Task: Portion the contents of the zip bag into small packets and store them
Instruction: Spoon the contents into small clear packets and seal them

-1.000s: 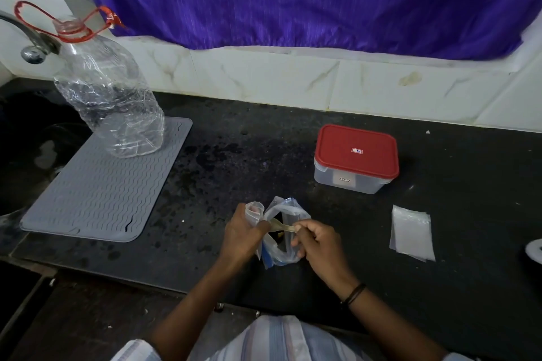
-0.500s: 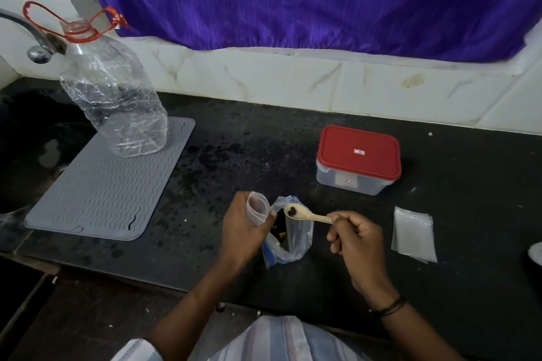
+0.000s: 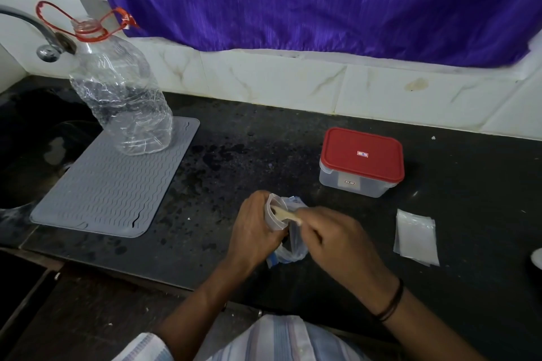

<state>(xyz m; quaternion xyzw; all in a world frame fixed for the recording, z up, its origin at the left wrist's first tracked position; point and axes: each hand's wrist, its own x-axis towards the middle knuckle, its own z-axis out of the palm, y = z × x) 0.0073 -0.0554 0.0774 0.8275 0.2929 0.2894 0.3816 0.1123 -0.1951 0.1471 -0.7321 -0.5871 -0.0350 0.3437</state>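
Left hand curled round small clear plastic packet, holding its mouth open, right hand pinching pale wooden spoon with bowl inside packet, clear zip bag with blue strip between hands on black counter, red-lidded clear plastic box closed behind, contents unclear, stack of clear flat packets to right

On the counter, the bottle stands on the mat far left; the box is right, the packets near it.
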